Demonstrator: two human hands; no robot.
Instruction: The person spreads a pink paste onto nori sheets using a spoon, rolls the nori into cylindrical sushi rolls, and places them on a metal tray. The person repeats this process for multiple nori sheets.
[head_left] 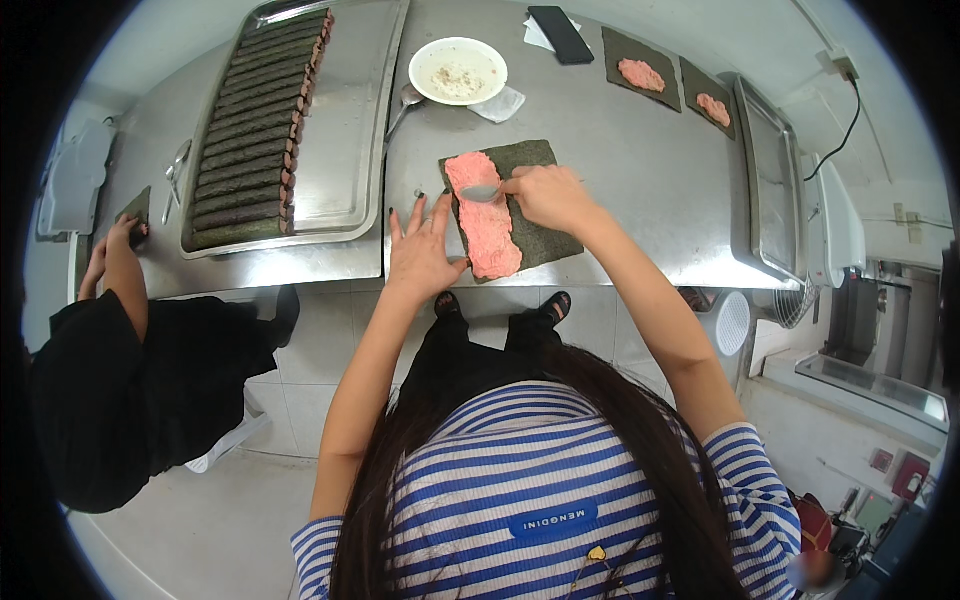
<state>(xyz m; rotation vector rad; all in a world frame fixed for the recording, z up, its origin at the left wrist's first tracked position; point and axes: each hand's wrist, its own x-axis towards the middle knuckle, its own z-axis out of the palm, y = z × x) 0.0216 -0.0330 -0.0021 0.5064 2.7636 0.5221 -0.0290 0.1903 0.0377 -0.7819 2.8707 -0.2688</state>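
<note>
In front of me on the steel table lies a dark green seaweed sheet (548, 228). A long strip of pink minced paste (488, 240) covers its left side. My right hand (547, 197) is closed round the handle of a metal spoon (480, 193), whose bowl rests on the upper part of the paste. With fingers spread, my left hand (422, 255) lies at the left edge of the sheet, its thumb close to the lower end of the paste. Whether the left fingertips press on the sheet I cannot tell.
A metal tray (345, 190) at left holds several seaweed rolls (255, 130). Beyond the sheet stand a white bowl (458, 72) and another spoon (405, 105). Far right are a phone (560, 35), two paste-topped sheets (640, 75) and another tray (770, 190). A co-worker (140, 380) works at far left.
</note>
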